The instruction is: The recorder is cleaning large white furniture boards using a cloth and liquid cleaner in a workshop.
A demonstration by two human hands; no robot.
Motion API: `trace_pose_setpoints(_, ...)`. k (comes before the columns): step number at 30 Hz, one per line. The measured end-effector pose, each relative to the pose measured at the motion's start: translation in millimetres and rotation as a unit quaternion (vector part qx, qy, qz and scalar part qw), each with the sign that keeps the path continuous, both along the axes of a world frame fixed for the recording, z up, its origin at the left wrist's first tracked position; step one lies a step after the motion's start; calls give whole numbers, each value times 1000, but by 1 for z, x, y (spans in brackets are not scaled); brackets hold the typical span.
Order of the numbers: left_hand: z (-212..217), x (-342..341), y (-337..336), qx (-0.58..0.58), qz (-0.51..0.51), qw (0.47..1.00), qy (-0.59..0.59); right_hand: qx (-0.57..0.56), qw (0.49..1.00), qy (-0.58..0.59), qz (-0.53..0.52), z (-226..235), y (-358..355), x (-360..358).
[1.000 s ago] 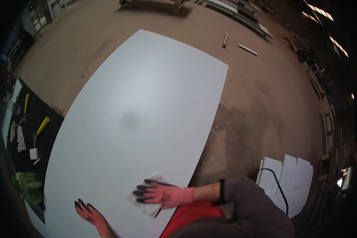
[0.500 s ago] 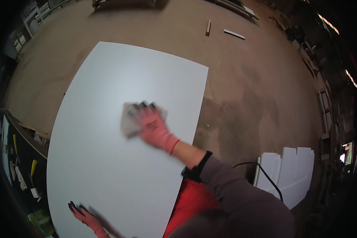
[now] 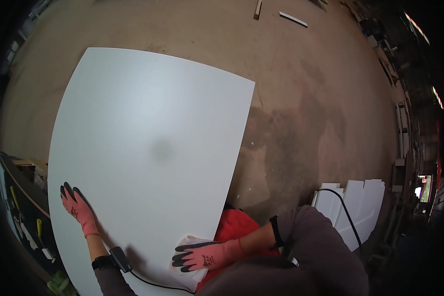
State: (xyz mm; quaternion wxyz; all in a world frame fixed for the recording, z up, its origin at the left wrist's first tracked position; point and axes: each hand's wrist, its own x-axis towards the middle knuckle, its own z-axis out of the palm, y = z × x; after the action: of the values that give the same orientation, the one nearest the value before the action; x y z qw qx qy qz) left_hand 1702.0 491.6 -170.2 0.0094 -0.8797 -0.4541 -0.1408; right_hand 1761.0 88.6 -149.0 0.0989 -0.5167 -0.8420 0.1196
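Note:
A large white panel (image 3: 148,108) with a smooth surface lies in front of me. My right hand (image 3: 202,256), in a pink glove with dark fingertips, holds a pale cloth (image 3: 192,276) flat against the panel near its close right edge. The fingers of that hand are stretched over the cloth, partly covering it. My left hand (image 3: 78,209), gloved alike, is open near the panel's left edge, its fingers extended and palm toward the surface. A small black device (image 3: 120,259) with a cable sits at my left wrist.
On the left, a dark surface bears tools with yellow handles (image 3: 39,228) and a green translucent container (image 3: 60,285). White sheets (image 3: 365,202) stand at the right behind a black cable (image 3: 348,214). Two strips, one of them a white strip (image 3: 293,19), lie on the brown floor (image 3: 301,93).
My right hand has drawn the cloth from the panel's middle to its near right edge. My left hand has moved farther up along the left side. The view has shifted.

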Motion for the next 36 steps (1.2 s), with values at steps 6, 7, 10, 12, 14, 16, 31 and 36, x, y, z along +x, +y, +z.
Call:
trace_pose_setpoints(6, 6, -1, -4, -26, -22, 998, -52, -4, 856, -73, -512, 29, 9, 265)
trace_pose_setpoints(7, 5, 4, -6, -32, -26, 998, -55, -42, 791, -141, -594, 24, -3, 313)
trace_pose_setpoints(10, 3, 8, -9, -42, -28, 997, -61, -16, 759, -99, -644, 17, -17, 341)
trace_pose_setpoints(12, 5, 1, -4, -39, -19, 997, -60, -45, 791, -150, -592, 12, -14, 285)
trace_pose_setpoints(14, 4, 2, -1, -26, -27, 998, -45, -106, 882, 232, -396, -5, -34, 191)
trace_pose_setpoints(16, 3, -2, -2, -26, -22, 998, -44, -167, 960, 123, -189, 30, -45, 107)
trace_pose_setpoints(31, 3, 4, -3, -36, -25, 998, -47, -9, 783, -115, -611, 7, -32, 323)
trace_pose_setpoints(36, -1, -9, 7, -1, -27, 999, -28, -167, 935, 50, -307, 49, -45, 186)
